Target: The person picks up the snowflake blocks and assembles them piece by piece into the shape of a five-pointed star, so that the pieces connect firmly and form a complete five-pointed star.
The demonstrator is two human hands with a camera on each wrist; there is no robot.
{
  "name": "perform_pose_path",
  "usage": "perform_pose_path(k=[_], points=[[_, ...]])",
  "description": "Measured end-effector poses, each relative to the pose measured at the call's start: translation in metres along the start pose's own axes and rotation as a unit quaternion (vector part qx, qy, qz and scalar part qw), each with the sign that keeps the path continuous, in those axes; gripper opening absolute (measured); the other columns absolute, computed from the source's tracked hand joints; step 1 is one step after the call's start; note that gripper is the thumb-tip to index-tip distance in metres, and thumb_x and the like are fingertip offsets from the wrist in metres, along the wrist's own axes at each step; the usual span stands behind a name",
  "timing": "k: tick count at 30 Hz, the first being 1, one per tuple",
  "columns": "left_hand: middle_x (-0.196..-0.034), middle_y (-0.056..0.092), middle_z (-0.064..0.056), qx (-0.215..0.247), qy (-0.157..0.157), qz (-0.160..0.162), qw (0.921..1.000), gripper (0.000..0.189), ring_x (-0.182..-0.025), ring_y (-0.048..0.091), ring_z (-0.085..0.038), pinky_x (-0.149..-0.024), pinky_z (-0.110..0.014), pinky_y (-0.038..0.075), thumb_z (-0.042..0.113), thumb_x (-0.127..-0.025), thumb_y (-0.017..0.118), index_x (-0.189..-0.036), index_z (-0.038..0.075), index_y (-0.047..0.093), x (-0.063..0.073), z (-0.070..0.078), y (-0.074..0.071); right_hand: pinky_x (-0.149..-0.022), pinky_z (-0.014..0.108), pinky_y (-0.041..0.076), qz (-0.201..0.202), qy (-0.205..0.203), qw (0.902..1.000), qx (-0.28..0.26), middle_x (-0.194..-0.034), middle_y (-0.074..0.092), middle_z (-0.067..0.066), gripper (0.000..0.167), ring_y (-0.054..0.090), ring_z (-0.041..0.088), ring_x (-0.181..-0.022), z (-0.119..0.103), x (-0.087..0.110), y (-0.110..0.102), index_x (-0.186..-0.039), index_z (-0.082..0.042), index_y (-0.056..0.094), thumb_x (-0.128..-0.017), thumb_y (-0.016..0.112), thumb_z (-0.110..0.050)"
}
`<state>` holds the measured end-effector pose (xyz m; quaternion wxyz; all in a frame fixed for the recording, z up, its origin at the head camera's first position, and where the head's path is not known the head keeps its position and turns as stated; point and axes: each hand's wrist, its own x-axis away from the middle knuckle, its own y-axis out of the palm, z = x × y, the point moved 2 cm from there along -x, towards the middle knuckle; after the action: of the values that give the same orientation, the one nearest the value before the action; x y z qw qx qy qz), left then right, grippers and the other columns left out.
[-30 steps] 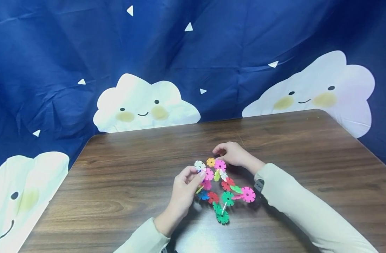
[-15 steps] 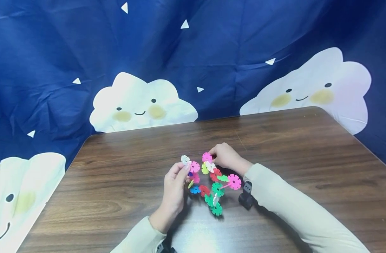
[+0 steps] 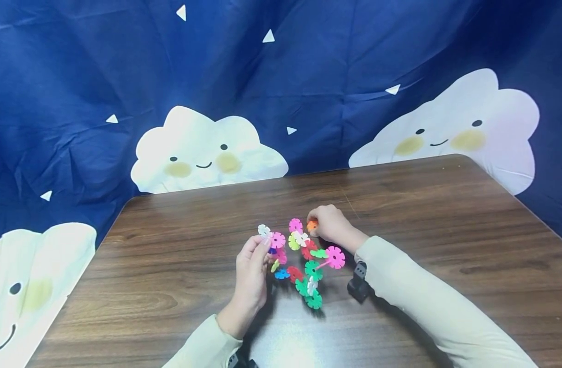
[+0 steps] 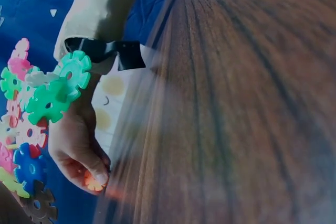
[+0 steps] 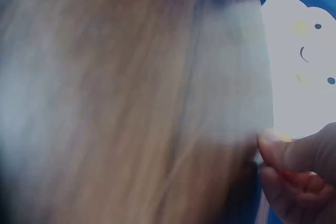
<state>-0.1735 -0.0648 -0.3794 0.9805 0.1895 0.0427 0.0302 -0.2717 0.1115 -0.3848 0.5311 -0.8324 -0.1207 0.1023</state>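
Observation:
My left hand pinches a chain of interlocking snowflake discs near its white end disc, above the table. The chain bends round in pink, blue, red, green, white and yellow-green discs; a pink disc sticks out at its right. At the chain's other upper end sits a pink disc. Just right of it, my right hand pinches an orange snowflake disc, with a gap between the two discs. The left wrist view shows the orange disc between thumb and fingers, apart from the green discs.
A dark wood-grain table lies under both hands. Behind it hangs a blue cloth with smiling white clouds. A black wrist camera sits on the right wrist, close over the table.
The orange disc, earlier at the chain's end beside the pink disc, is now separate in my right hand. The chain and both hands have shifted somewhat left in the head view.

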Motion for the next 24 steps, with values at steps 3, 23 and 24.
perform_pose_path(k=[3,23,24], points=[[-0.070,0.057,0.006,0.009,0.003,0.000,1.0000,0.011,-0.059,0.051,-0.006,-0.060,-0.018,0.044,0.008,-0.089,0.053,-0.080,0.014,0.056,0.000,0.001,0.001,-0.070,0.037,0.049,0.015,0.001,0.9998,0.010,-0.077,0.066,0.005,0.009,0.056,0.020,-0.071,0.005,0.001,-0.004,-0.084,-0.006,0.069,-0.077,0.072,-0.011],[-0.097,0.060,0.002,0.013,0.029,-0.046,0.9984,0.015,-0.083,0.056,-0.007,-0.071,-0.022,0.047,0.003,-0.089,0.054,-0.104,0.009,0.056,0.001,0.005,0.008,-0.060,0.022,0.055,0.164,0.043,0.9245,-0.341,-0.082,0.065,0.024,0.019,0.060,0.001,-0.060,0.040,0.049,-0.049,-0.102,0.013,0.055,-0.090,0.056,-0.002],[-0.096,0.060,0.002,0.014,0.031,-0.048,0.9983,0.015,-0.083,0.056,-0.007,-0.071,-0.021,0.047,0.003,-0.089,0.054,-0.103,0.010,0.055,0.001,0.005,0.008,-0.061,0.021,0.055,0.177,0.036,0.9160,-0.358,-0.082,0.065,0.023,0.020,0.060,0.000,-0.061,0.039,0.052,-0.054,-0.104,0.014,0.054,-0.091,0.054,-0.001]])
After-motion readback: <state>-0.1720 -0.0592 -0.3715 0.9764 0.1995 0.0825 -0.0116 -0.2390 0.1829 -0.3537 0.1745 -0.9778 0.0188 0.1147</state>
